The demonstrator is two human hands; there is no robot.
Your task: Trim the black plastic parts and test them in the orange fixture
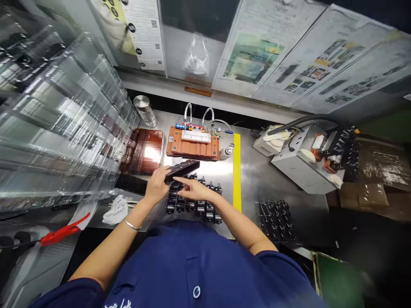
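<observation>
A long, dark, flat rectangular piece [185,168] is held up at a tilt by my left hand [157,185], with the fingers closed around its left end. My right hand [194,189] has its index finger stretched toward the lower edge of that piece; whether it touches is hard to make out. The other fingers are partly bent and hold nothing visible. Beneath both hands lie several shiny black moulded parts [210,207], partly covered by my right hand. Just beyond is an orange-brown fixture block [192,149] with a white perforated strip and two curved metal hoses.
Stacked clear plastic trays [73,115] rise at left, near a brown box [147,149] and glass jar [146,112]. Yellow tape [236,171] crosses the metal bench. To the right are more black parts [276,220] and a white machine [308,160]. A white cloth [116,210] lies left.
</observation>
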